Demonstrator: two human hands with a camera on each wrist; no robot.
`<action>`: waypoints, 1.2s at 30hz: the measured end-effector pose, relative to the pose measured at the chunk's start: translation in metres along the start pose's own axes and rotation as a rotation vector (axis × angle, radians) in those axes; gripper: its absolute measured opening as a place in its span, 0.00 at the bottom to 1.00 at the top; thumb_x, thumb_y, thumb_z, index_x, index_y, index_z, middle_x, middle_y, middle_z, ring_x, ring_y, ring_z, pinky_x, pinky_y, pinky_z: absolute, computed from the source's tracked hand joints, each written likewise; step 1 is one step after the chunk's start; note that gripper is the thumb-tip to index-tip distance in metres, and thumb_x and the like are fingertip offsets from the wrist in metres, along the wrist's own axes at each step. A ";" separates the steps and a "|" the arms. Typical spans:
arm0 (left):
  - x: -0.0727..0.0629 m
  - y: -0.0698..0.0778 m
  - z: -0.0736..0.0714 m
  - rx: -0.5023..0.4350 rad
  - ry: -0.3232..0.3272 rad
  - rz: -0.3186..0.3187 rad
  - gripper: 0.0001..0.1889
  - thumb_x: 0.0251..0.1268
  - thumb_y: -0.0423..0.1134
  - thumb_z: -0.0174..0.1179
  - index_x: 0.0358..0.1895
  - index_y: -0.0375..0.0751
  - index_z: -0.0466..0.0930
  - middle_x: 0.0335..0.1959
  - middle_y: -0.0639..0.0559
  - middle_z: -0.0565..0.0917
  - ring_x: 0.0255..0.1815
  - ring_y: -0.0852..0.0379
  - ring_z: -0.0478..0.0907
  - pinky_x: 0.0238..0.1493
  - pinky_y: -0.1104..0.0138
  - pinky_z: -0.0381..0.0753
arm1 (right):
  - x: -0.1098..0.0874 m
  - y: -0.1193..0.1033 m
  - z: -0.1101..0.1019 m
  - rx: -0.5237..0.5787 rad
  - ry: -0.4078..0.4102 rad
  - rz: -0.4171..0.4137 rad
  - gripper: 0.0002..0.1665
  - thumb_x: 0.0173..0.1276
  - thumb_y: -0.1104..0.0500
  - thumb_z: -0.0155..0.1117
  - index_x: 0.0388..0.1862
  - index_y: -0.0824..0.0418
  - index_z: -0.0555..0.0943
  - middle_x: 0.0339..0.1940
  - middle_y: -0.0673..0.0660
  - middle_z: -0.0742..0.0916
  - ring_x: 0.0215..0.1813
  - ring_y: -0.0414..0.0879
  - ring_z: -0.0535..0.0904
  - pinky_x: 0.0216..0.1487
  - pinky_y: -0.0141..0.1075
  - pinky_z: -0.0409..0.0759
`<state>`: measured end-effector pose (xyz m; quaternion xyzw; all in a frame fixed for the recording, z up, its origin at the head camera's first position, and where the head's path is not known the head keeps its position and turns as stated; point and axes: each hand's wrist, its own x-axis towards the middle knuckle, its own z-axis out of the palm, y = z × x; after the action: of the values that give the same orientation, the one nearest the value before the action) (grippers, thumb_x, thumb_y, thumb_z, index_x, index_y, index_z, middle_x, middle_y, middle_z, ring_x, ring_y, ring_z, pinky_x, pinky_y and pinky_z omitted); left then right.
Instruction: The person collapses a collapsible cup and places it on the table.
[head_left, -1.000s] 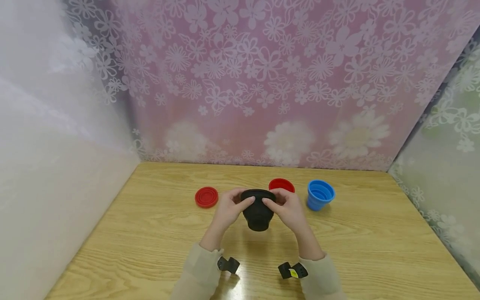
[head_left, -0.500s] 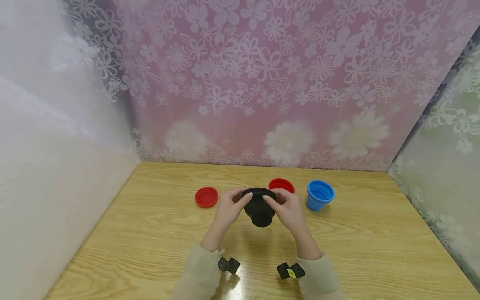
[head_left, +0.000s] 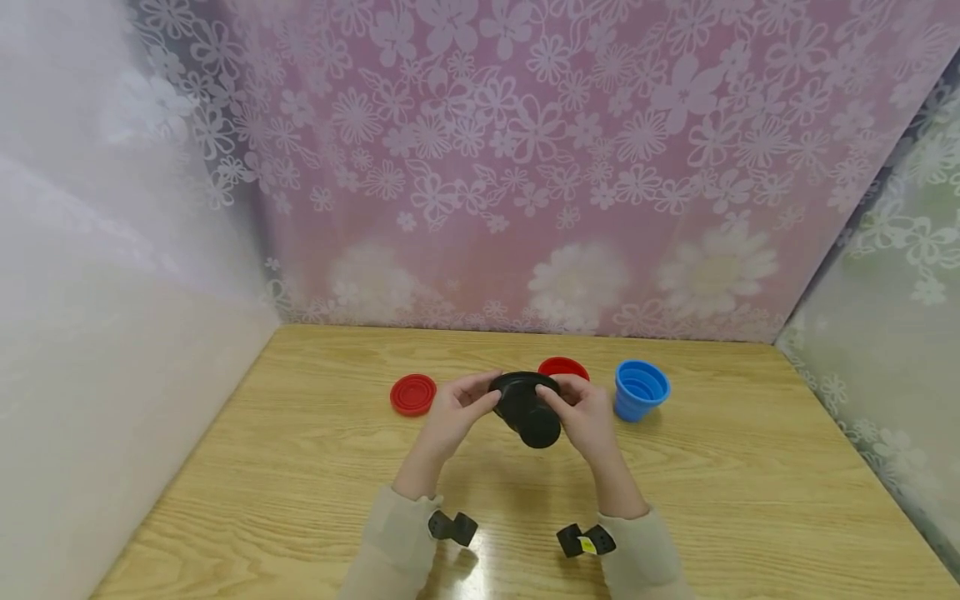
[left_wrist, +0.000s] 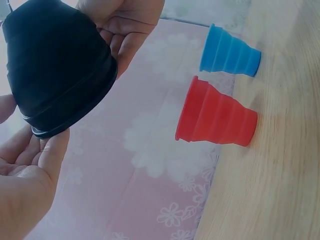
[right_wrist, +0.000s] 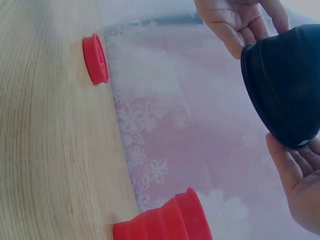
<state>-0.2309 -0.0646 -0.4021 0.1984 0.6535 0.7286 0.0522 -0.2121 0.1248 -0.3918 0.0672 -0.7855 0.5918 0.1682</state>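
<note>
Between both hands a black collapsible cup (head_left: 528, 408) is held above the table, tilted so its base points toward me and to the right. My left hand (head_left: 456, 412) grips the rim on the left, thumb on the near side and fingers behind. On the opposite side of the rim, my right hand (head_left: 588, 417) pinches it the same way. The left wrist view shows the stepped wall of the black cup (left_wrist: 57, 60) with fingers at two sides of its rim. The cup's inside is hidden from me.
Behind my right hand stands an expanded red collapsible cup (head_left: 562, 367), partly covered. To its right is an expanded blue collapsible cup (head_left: 640, 390). A flattened red collapsible cup (head_left: 413, 394) lies at the left on the wooden table (head_left: 315, 450). Flowered curtain (head_left: 480, 208) closes the back.
The black cup has tilted, its base swinging up and to the right while both hands keep hold of the rim. The cups on the table have stayed put.
</note>
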 end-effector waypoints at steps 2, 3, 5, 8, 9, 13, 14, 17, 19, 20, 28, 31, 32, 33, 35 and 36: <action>-0.001 0.001 0.001 0.017 0.015 0.007 0.18 0.59 0.31 0.55 0.53 0.30 0.72 0.43 0.40 0.78 0.39 0.57 0.75 0.42 0.67 0.76 | 0.000 0.000 0.000 -0.001 0.002 0.007 0.13 0.55 0.62 0.65 0.36 0.70 0.80 0.30 0.62 0.83 0.28 0.42 0.78 0.32 0.28 0.78; -0.001 0.001 0.002 0.025 0.021 0.016 0.18 0.59 0.30 0.56 0.53 0.29 0.72 0.43 0.39 0.78 0.39 0.57 0.75 0.42 0.67 0.76 | -0.001 0.000 0.000 -0.001 0.004 0.011 0.13 0.55 0.62 0.65 0.36 0.70 0.80 0.30 0.62 0.83 0.28 0.42 0.78 0.32 0.28 0.78; -0.001 0.000 0.004 0.045 0.032 0.038 0.18 0.58 0.29 0.56 0.53 0.28 0.72 0.42 0.38 0.78 0.40 0.56 0.75 0.42 0.66 0.76 | -0.001 0.000 0.000 0.003 0.006 0.017 0.12 0.55 0.62 0.65 0.36 0.70 0.80 0.30 0.62 0.83 0.28 0.43 0.78 0.32 0.28 0.78; -0.001 0.000 0.006 0.079 0.050 0.076 0.18 0.56 0.29 0.58 0.52 0.27 0.73 0.42 0.37 0.78 0.40 0.55 0.76 0.43 0.65 0.77 | 0.000 0.001 0.000 -0.006 0.012 0.024 0.12 0.56 0.61 0.65 0.36 0.70 0.81 0.28 0.61 0.83 0.27 0.43 0.77 0.30 0.28 0.78; -0.001 -0.001 0.007 0.093 0.057 0.092 0.18 0.56 0.29 0.58 0.51 0.27 0.73 0.43 0.36 0.78 0.41 0.54 0.76 0.43 0.65 0.76 | 0.000 0.002 0.000 -0.011 0.016 0.024 0.12 0.56 0.61 0.65 0.35 0.69 0.81 0.28 0.61 0.83 0.26 0.43 0.76 0.29 0.28 0.78; -0.001 -0.002 0.011 0.167 0.100 0.164 0.17 0.55 0.29 0.59 0.49 0.27 0.75 0.42 0.37 0.79 0.41 0.51 0.77 0.41 0.66 0.77 | 0.001 0.003 0.002 -0.034 0.033 0.025 0.12 0.56 0.60 0.65 0.34 0.68 0.81 0.25 0.59 0.82 0.25 0.44 0.74 0.26 0.28 0.77; -0.001 -0.002 0.012 0.201 0.117 0.194 0.16 0.55 0.29 0.59 0.48 0.26 0.75 0.41 0.37 0.79 0.40 0.51 0.77 0.39 0.67 0.78 | 0.001 0.003 0.003 -0.035 0.037 0.027 0.12 0.56 0.60 0.65 0.34 0.68 0.81 0.25 0.59 0.82 0.24 0.45 0.74 0.25 0.28 0.77; -0.003 0.005 0.018 0.307 0.176 0.282 0.13 0.55 0.27 0.58 0.45 0.25 0.76 0.37 0.37 0.80 0.36 0.50 0.78 0.34 0.68 0.79 | 0.001 0.003 0.005 -0.026 0.029 0.040 0.12 0.57 0.60 0.64 0.34 0.68 0.81 0.25 0.59 0.82 0.24 0.45 0.75 0.25 0.30 0.77; -0.005 0.012 0.023 0.366 0.217 0.335 0.12 0.55 0.25 0.57 0.43 0.24 0.76 0.35 0.36 0.80 0.32 0.49 0.78 0.30 0.68 0.80 | 0.001 0.003 0.006 -0.002 0.015 0.050 0.12 0.58 0.60 0.63 0.35 0.69 0.81 0.25 0.60 0.82 0.25 0.45 0.76 0.26 0.31 0.78; -0.006 0.016 0.024 0.385 0.231 0.358 0.12 0.55 0.24 0.57 0.43 0.23 0.76 0.34 0.36 0.80 0.31 0.48 0.78 0.28 0.67 0.80 | 0.001 0.002 0.006 0.014 0.007 0.058 0.12 0.58 0.60 0.63 0.36 0.69 0.81 0.26 0.61 0.83 0.25 0.44 0.77 0.26 0.31 0.78; -0.010 0.025 0.027 0.381 0.257 0.366 0.12 0.55 0.23 0.56 0.43 0.22 0.76 0.33 0.35 0.80 0.31 0.46 0.77 0.29 0.67 0.80 | 0.000 -0.002 0.003 0.148 -0.090 0.107 0.14 0.62 0.63 0.58 0.43 0.73 0.78 0.33 0.63 0.82 0.30 0.42 0.78 0.32 0.31 0.79; -0.009 0.023 0.024 0.340 0.266 0.353 0.12 0.55 0.23 0.56 0.43 0.22 0.75 0.31 0.35 0.79 0.33 0.46 0.77 0.30 0.67 0.80 | 0.000 -0.001 -0.002 0.195 -0.176 0.073 0.16 0.64 0.65 0.55 0.48 0.74 0.74 0.37 0.64 0.80 0.34 0.41 0.78 0.36 0.31 0.78; -0.008 0.022 0.024 0.326 0.270 0.346 0.12 0.56 0.23 0.56 0.43 0.22 0.75 0.30 0.35 0.79 0.33 0.46 0.77 0.31 0.68 0.80 | 0.000 0.000 -0.003 0.211 -0.206 0.051 0.17 0.64 0.66 0.54 0.50 0.74 0.73 0.38 0.62 0.80 0.35 0.41 0.78 0.37 0.31 0.78; -0.008 0.022 0.023 0.315 0.275 0.340 0.12 0.55 0.23 0.56 0.43 0.22 0.75 0.30 0.35 0.79 0.33 0.46 0.77 0.31 0.68 0.79 | 0.000 0.001 -0.005 0.234 -0.239 0.028 0.18 0.64 0.68 0.53 0.52 0.75 0.71 0.38 0.60 0.80 0.36 0.40 0.78 0.38 0.32 0.78; -0.008 0.022 0.022 0.297 0.283 0.330 0.12 0.55 0.24 0.56 0.43 0.21 0.75 0.30 0.35 0.79 0.33 0.47 0.77 0.31 0.68 0.80 | 0.001 0.003 -0.007 0.287 -0.297 -0.022 0.20 0.63 0.70 0.52 0.54 0.77 0.68 0.39 0.56 0.81 0.37 0.40 0.78 0.38 0.32 0.78; -0.007 0.022 0.022 0.288 0.288 0.324 0.12 0.55 0.23 0.56 0.43 0.21 0.75 0.30 0.35 0.79 0.32 0.48 0.77 0.31 0.67 0.80 | 0.001 0.004 -0.008 0.314 -0.319 -0.039 0.21 0.63 0.71 0.52 0.54 0.78 0.67 0.38 0.54 0.81 0.37 0.40 0.79 0.39 0.32 0.78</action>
<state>-0.2125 -0.0500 -0.3810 0.2000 0.7108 0.6478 -0.1874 -0.2132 0.1334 -0.3934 0.2005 -0.6990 0.6852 0.0408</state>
